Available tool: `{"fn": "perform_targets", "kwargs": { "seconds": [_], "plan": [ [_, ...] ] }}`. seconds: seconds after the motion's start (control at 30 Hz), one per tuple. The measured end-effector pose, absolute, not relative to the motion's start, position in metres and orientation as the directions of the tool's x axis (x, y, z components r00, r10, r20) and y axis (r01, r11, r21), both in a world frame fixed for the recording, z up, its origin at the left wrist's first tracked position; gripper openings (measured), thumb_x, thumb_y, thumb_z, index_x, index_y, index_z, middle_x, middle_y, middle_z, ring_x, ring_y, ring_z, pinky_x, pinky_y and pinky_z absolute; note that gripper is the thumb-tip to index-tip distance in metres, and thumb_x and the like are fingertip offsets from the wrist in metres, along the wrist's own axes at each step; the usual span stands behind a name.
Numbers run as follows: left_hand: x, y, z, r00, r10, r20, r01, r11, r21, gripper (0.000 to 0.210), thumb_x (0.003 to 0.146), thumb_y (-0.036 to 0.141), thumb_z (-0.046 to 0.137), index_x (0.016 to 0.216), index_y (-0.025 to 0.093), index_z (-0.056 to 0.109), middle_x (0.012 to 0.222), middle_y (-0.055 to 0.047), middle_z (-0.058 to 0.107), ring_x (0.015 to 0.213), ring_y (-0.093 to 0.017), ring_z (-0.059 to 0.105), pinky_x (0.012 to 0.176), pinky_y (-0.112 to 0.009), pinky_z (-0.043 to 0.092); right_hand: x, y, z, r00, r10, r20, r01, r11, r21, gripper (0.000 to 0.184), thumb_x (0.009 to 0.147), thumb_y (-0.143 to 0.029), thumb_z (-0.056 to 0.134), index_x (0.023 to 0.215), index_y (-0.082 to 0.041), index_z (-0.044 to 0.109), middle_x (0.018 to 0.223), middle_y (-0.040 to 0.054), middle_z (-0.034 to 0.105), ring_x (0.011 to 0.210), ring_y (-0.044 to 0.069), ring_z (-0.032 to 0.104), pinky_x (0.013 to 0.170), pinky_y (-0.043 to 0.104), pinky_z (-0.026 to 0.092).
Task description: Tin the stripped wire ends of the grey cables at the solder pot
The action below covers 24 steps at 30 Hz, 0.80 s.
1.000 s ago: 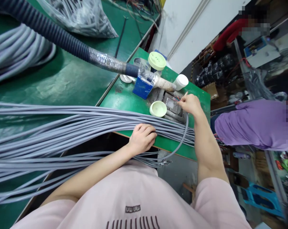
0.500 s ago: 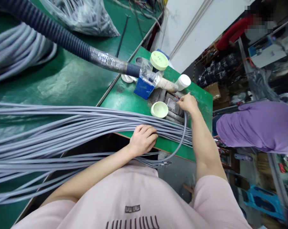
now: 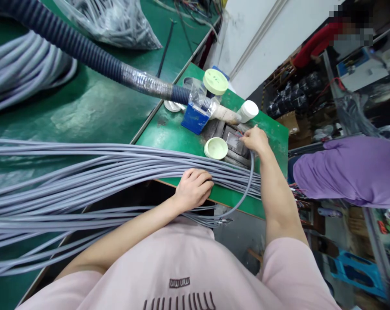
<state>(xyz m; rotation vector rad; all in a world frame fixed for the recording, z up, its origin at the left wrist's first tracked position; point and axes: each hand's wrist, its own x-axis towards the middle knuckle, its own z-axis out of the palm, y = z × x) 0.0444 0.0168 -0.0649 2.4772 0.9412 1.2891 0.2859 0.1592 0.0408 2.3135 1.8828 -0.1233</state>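
My right hand (image 3: 254, 140) pinches the end of one grey cable (image 3: 248, 185). Thin coloured wires stick out of this end toward the shiny square surface of what looks like a solder pot (image 3: 234, 141). The cable loops down from the hand and back under my left side. My left hand (image 3: 195, 189) is curled over the near edge of a long bundle of grey cables (image 3: 117, 168); its fingertips are partly hidden. A pale green open tub (image 3: 216, 148) stands between the bundle and the pot.
A black corrugated hose (image 3: 85, 54) ends above the pot, beside a blue box (image 3: 195, 118). A white jar (image 3: 248, 111) and a green lid (image 3: 216, 82) stand behind. Coiled cable (image 3: 26, 69) and a plastic bag (image 3: 113, 21) lie left. A person in purple (image 3: 346, 172) is at right.
My right hand has shifted very slightly to the right with the cable end. My left hand and the bundle have stayed in place.
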Motion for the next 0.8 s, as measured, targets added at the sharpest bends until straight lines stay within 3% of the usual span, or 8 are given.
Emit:
{"fn": "perform_targets", "kwargs": {
  "seconds": [0.07,0.13,0.27,0.43,0.5,0.6,0.8],
  "plan": [
    [0.044,0.017,-0.065,0.424,0.624,0.656,0.441,-0.775,0.453,0.014,0.085,0.019,0.056,0.094,0.022,0.065,0.101,-0.004,0.071,0.102,-0.020,0.061,0.089,-0.039,0.039,0.288,0.152,0.048,0.191,0.973,-0.133,0.982,-0.188,0.035,0.019,0.077,-0.025,0.059,0.071,-0.011,0.070,0.076,0.0124,0.066,0.079,0.021,0.060,0.068,0.031,0.040],
    [0.044,0.017,-0.065,0.426,0.633,0.646,0.434,-0.770,0.468,0.015,0.085,0.019,0.056,0.095,0.023,0.066,0.101,-0.004,0.071,0.102,-0.020,0.061,0.089,-0.039,0.039,0.288,0.138,0.057,0.170,0.982,-0.087,0.982,-0.177,-0.072,0.021,0.076,-0.028,0.059,0.063,-0.013,0.066,0.063,0.0046,0.059,0.067,0.016,0.055,0.062,0.027,0.037],
    [0.042,0.017,-0.060,0.379,0.646,0.663,0.373,-0.762,0.529,0.013,0.084,0.019,0.059,0.095,0.023,0.066,0.097,-0.003,0.072,0.096,-0.019,0.064,0.088,-0.039,0.041,0.272,0.087,0.069,0.125,0.991,0.040,0.854,-0.087,-0.513,0.029,0.072,-0.035,0.060,0.051,-0.016,0.055,0.050,-0.0044,0.040,0.052,0.010,0.039,0.053,0.025,0.029],
    [0.047,0.014,-0.047,0.217,0.788,0.576,0.103,-0.605,0.789,0.010,0.085,0.020,0.061,0.093,0.022,0.067,0.092,-0.003,0.071,0.090,-0.017,0.065,0.085,-0.036,0.048,0.228,0.021,0.057,0.119,0.990,0.070,0.540,-0.005,-0.842,0.025,0.071,-0.039,0.065,0.062,-0.015,0.062,0.057,-0.0034,0.050,0.058,0.010,0.043,0.058,0.024,0.034],
    [0.055,0.014,-0.044,0.174,0.885,0.431,-0.094,-0.421,0.902,0.014,0.082,0.025,0.066,0.096,0.021,0.066,0.094,-0.004,0.069,0.089,-0.017,0.066,0.083,-0.034,0.053,0.213,0.006,0.046,0.122,0.991,0.054,0.401,0.000,-0.916,0.030,0.072,-0.045,0.065,0.064,-0.016,0.062,0.060,-0.0028,0.051,0.061,0.011,0.044,0.059,0.024,0.036],
    [0.068,0.012,-0.044,0.185,0.952,0.242,-0.294,-0.181,0.939,0.019,0.079,0.032,0.069,0.093,0.020,0.064,0.094,-0.003,0.069,0.085,-0.017,0.068,0.081,-0.033,0.057,0.200,-0.005,0.031,0.131,0.991,0.024,0.222,-0.005,-0.975,0.036,0.072,-0.048,0.068,0.060,-0.016,0.058,0.057,-0.0045,0.045,0.059,0.009,0.041,0.056,0.023,0.034],
    [0.084,0.006,-0.049,0.033,0.961,0.275,-0.274,-0.256,0.927,0.018,0.078,0.036,0.071,0.083,0.021,0.063,0.085,-0.001,0.066,0.080,-0.016,0.065,0.075,-0.033,0.057,0.196,-0.016,0.023,0.142,0.989,-0.049,0.033,-0.054,-0.998,0.038,0.069,-0.049,0.073,0.060,-0.016,0.057,0.056,-0.0062,0.046,0.055,0.007,0.041,0.051,0.021,0.032]
  ]
}}
